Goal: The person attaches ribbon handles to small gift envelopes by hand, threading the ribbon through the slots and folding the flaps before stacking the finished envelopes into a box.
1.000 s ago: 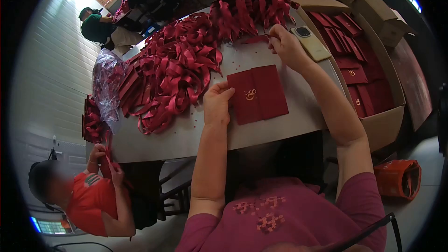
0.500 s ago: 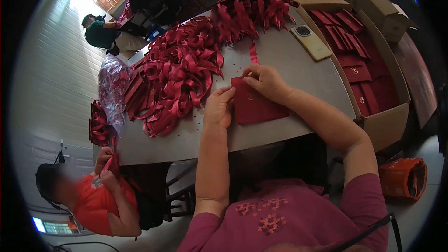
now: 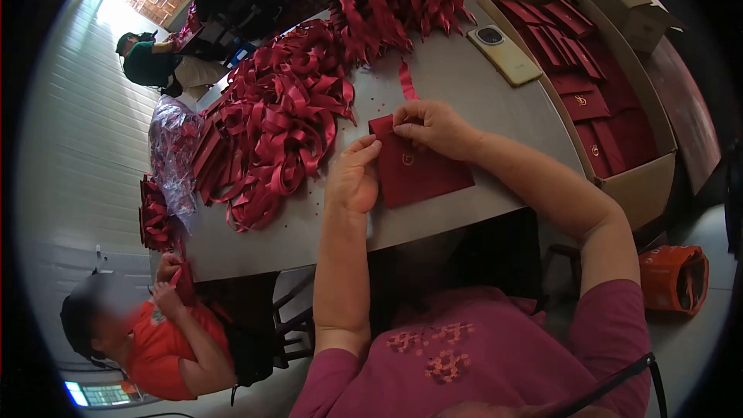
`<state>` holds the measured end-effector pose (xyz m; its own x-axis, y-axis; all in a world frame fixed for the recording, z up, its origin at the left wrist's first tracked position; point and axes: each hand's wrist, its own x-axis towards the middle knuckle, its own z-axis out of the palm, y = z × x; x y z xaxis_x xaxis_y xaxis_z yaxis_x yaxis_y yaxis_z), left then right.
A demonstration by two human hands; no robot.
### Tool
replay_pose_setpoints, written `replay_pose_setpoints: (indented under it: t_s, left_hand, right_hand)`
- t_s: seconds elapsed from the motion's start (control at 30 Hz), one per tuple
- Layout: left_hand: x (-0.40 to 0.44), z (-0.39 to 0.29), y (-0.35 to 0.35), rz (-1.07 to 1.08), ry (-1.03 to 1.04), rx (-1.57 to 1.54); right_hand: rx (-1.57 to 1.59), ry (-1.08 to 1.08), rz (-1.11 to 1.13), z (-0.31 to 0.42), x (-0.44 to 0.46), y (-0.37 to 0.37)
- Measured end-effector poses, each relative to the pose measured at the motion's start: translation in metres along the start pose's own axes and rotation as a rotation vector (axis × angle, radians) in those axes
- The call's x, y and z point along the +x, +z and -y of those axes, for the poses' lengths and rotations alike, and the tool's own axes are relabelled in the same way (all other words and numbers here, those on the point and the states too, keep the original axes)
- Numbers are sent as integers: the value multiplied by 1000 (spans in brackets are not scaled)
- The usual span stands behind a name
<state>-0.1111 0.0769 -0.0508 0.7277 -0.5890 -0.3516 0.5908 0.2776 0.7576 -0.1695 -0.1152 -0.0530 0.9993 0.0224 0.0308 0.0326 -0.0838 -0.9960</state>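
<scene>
A flat dark red paper bag point(image 3: 426, 179) with a gold emblem lies on the grey table in front of me. My left hand point(image 3: 356, 174) is closed on its left edge near the upper corner, thumb and fingertips pinched together. At the top edge, my right hand point(image 3: 437, 128) pinches the bag beside the emblem; the exact grip is partly hidden by the fingers. A red ribbon point(image 3: 406, 80) stretches away over the table from just behind my right fingers. Small dark red bits lie scattered near the ribbon.
Left of the bag lies a big heap of red ribbons point(image 3: 290, 120). A phone point(image 3: 505, 56) rests at the right, beside a cardboard box point(image 3: 638, 184) of red bags. A person in an orange-red shirt point(image 3: 182, 348) handles red pieces at the left corner. An orange bag point(image 3: 673, 279) stands lower right.
The view has shifted slightly, so the table's contents appear farther left and higher. The bag's emblem shows more fully beside my right fingers. Both hands keep hold of the bag.
</scene>
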Motion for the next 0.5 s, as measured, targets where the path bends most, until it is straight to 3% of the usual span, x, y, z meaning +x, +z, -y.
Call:
replay_pose_setpoints:
  t_s: [0.13, 0.23, 0.33, 0.43, 0.5]
  left_hand:
    - [-9, -2, 9, 115, 33, -52]
    - [-12, -2, 16, 41, 44, 5]
    - [-6, -5, 15, 136, -41, -111]
    - [1, 0, 13, 67, -13, -35]
    - [5, 2, 9, 40, -35, -65]
  right_hand:
    - [109, -35, 19, -5, -6, -2]
    - [182, -78, -21, -10, -11, -2]
    - [177, -120, -11, -12, -12, 0]
    - [-33, -190, -26, -13, -14, 1]
    - [216, -145, 24, -13, -14, 2]
